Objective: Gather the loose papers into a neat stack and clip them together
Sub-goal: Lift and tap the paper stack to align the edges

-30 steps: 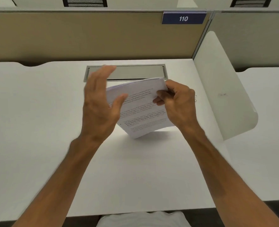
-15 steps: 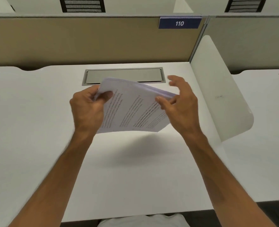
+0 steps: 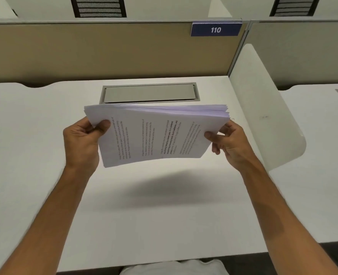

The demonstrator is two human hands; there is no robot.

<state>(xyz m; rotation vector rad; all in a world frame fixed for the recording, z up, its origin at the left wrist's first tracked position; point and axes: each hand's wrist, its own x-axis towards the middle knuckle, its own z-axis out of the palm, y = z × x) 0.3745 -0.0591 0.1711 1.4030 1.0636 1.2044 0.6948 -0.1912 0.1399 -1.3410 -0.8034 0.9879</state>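
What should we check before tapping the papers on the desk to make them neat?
1. Left hand holds the left side of the paper stack: ok.
2. Right hand holds the right side: ok.
3. Stack lifted off the desk, with its shadow below: ok.
4. Desk under the stack free of clutter: ok.
5. Sheet edges lined up: not ok, they fan out at the far right corner.
6. A clip ready nearby: cannot tell, none shows in this view.
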